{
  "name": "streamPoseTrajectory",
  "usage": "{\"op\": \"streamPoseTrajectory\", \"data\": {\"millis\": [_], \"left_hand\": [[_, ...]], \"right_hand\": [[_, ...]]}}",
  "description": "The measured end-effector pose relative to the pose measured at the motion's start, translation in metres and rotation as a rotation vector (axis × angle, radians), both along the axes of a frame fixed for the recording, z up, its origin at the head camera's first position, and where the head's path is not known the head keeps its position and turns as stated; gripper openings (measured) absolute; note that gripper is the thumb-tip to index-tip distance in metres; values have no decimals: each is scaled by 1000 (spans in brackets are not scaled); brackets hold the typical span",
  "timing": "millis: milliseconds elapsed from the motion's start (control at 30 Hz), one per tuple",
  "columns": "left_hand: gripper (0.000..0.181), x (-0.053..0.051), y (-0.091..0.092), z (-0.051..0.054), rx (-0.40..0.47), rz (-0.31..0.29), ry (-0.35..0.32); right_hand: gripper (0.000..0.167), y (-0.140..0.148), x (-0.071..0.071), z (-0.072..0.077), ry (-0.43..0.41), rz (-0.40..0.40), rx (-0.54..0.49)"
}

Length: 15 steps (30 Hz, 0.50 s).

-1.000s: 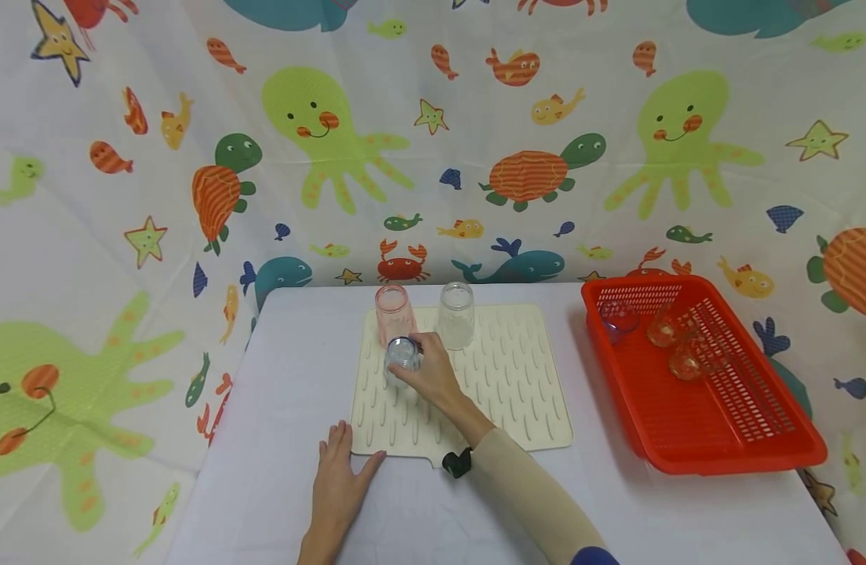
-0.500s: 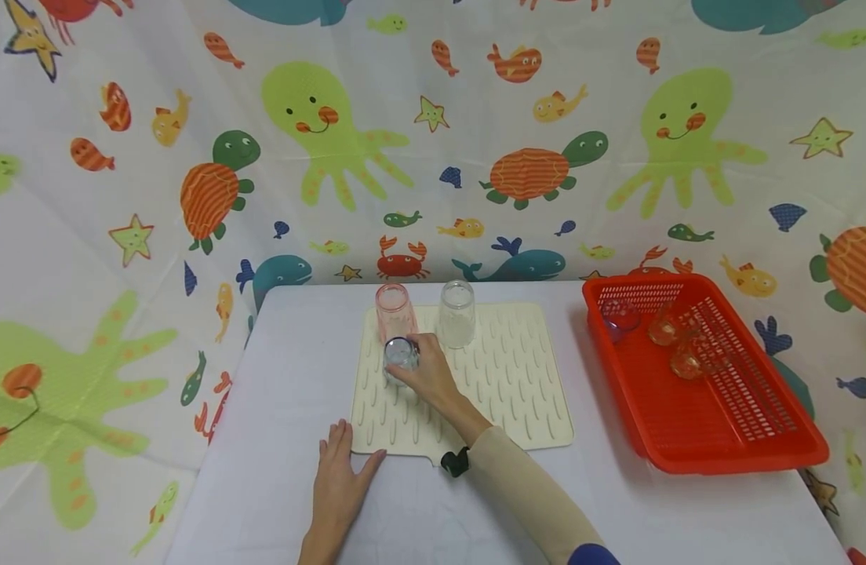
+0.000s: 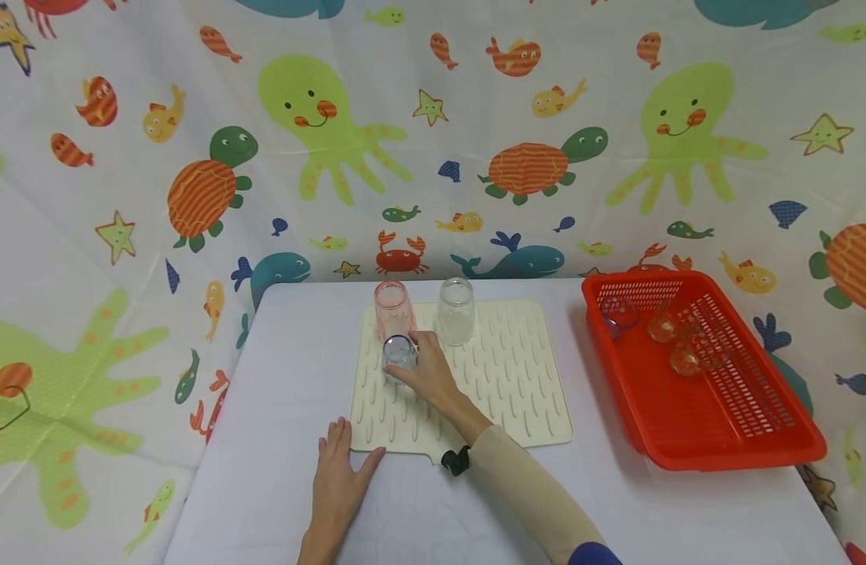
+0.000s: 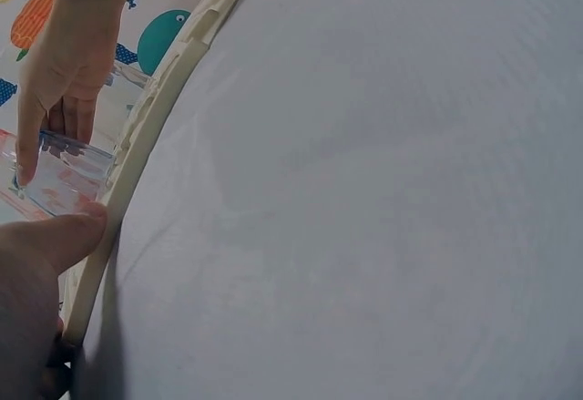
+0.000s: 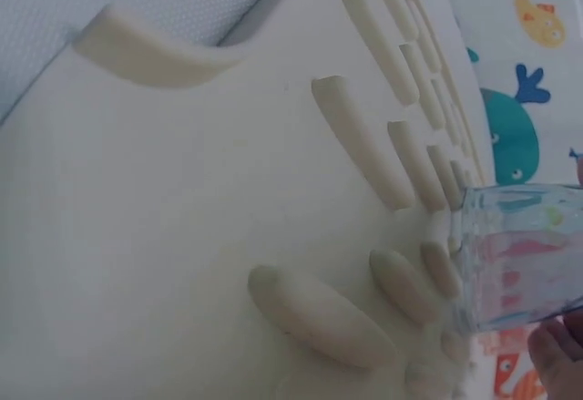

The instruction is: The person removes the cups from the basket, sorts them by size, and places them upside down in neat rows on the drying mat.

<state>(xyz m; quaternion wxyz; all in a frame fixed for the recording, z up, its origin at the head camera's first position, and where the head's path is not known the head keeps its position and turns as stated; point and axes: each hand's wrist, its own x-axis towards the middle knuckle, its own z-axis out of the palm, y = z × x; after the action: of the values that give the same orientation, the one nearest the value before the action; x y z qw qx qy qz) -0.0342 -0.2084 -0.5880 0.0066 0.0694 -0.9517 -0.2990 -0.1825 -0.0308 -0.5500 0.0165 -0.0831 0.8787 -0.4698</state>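
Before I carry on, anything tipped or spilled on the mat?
Nothing stands out: the pink glass and clear glass stand on the cream mat, the right hand grips the bluish glass, and no spill shows.

No readable text, label, brand, number or sign shows on the mat [image 3: 511, 392], on the glasses [image 3: 456, 318] standing on the mat, on the red basket [image 3: 729, 457] to the right of the mat, or on the curtain [image 3: 433, 153] behind the mat, which bears printed sea animals only.
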Motion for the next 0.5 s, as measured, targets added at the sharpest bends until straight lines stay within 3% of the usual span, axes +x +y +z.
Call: {"op": "streamPoseTrajectory", "data": {"millis": [300,500], "left_hand": [[90,1,2,1,12,7,9],[90,2,2,2,9,5,8]], "right_hand": [[81,1,1,10,29,4,21],[81,2,4,23,62,8,-17]]}}
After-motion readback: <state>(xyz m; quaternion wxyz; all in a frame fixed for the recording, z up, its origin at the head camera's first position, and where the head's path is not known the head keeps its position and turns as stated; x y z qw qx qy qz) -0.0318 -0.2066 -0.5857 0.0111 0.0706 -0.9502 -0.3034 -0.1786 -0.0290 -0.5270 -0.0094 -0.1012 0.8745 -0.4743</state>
